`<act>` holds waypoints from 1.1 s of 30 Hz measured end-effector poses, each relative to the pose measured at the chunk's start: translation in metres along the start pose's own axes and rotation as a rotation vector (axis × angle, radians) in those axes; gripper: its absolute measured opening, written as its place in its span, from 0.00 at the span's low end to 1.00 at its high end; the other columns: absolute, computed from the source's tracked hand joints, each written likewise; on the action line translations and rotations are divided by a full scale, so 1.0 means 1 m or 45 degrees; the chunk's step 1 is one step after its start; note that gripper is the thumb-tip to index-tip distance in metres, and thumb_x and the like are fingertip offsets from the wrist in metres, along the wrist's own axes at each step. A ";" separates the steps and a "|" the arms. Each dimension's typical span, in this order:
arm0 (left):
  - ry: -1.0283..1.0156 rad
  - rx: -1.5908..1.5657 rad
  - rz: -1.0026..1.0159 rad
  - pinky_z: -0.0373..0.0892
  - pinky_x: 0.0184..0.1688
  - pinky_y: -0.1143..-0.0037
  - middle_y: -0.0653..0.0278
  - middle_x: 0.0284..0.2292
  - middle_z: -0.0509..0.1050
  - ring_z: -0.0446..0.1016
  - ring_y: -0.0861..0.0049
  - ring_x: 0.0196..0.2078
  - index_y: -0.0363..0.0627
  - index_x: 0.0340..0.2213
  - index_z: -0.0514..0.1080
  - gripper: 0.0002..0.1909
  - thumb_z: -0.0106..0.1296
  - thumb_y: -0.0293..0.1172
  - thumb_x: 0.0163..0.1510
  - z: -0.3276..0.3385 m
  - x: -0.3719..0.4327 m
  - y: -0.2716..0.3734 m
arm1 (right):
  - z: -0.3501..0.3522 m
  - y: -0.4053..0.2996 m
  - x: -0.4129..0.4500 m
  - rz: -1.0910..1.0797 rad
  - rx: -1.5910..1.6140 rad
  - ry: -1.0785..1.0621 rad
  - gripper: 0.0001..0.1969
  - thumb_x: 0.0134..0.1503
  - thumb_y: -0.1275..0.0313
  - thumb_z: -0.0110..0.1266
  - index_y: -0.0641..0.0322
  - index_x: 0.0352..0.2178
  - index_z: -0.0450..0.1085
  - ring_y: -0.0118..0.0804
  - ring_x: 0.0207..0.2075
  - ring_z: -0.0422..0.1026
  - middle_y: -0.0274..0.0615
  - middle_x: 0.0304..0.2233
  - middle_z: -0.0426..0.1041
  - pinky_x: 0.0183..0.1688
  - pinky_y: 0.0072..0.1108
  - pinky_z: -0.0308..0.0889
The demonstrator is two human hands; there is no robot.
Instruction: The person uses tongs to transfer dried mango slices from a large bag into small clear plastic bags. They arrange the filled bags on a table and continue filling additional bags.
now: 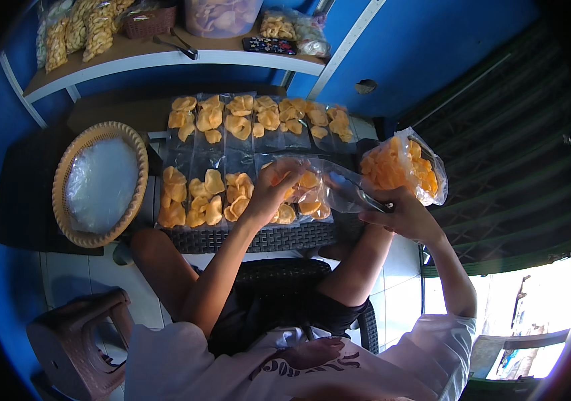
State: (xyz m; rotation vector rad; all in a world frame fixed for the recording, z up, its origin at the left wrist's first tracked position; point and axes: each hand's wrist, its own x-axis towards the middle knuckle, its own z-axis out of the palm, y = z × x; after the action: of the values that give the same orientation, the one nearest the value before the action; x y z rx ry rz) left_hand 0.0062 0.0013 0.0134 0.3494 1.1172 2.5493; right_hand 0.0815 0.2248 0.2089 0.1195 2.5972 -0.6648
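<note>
My left hand (276,188) pinches a clear plastic bag (335,193) above the front row, with orange crackers showing at its filled end. On the right, my right hand (405,213) grips metal tongs (378,203), whose arms reach toward the bag's mouth; the tips are hard to make out through the plastic. Two rows of flat clear bags with crackers lie before me, a back row (238,120) and a front row (206,198). Just beyond my right hand stands a large open plastic bag of crackers (400,163).
An oval woven basket (143,165) at left holds clear plastic bags. The packets lie on a dark woven table (265,239). A shelf (225,55) carries snack bags, a tub (222,17), a second pair of tongs (180,46) and a phone (270,45). A plastic stool (77,341) stands lower left.
</note>
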 end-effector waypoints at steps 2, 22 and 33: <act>-0.006 0.016 0.003 0.75 0.46 0.77 0.60 0.43 0.77 0.76 0.80 0.44 0.35 0.45 0.73 0.14 0.55 0.33 0.62 0.000 0.001 0.001 | -0.003 0.000 0.000 0.037 -0.008 -0.044 0.28 0.50 0.55 0.69 0.62 0.48 0.76 0.36 0.40 0.77 0.48 0.37 0.80 0.45 0.27 0.69; -0.161 0.436 0.077 0.71 0.45 0.80 0.66 0.37 0.79 0.75 0.86 0.40 0.36 0.46 0.76 0.18 0.49 0.40 0.66 -0.010 0.004 0.004 | 0.007 0.000 0.006 -0.232 -0.253 0.108 0.29 0.49 0.57 0.69 0.62 0.49 0.75 0.45 0.41 0.79 0.51 0.38 0.80 0.47 0.31 0.70; -0.108 0.004 -0.054 0.70 0.55 0.74 0.61 0.46 0.77 0.76 0.77 0.47 0.36 0.50 0.71 0.18 0.48 0.38 0.66 -0.005 0.002 0.001 | 0.007 -0.002 0.011 -0.040 -0.071 0.073 0.22 0.53 0.59 0.67 0.60 0.46 0.77 0.24 0.21 0.70 0.37 0.21 0.74 0.27 0.19 0.67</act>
State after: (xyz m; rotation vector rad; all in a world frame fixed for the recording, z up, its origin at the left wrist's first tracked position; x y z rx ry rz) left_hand 0.0023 -0.0017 0.0112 0.4261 1.0857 2.4718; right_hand 0.0739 0.2190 0.1988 0.0812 2.6750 -0.6081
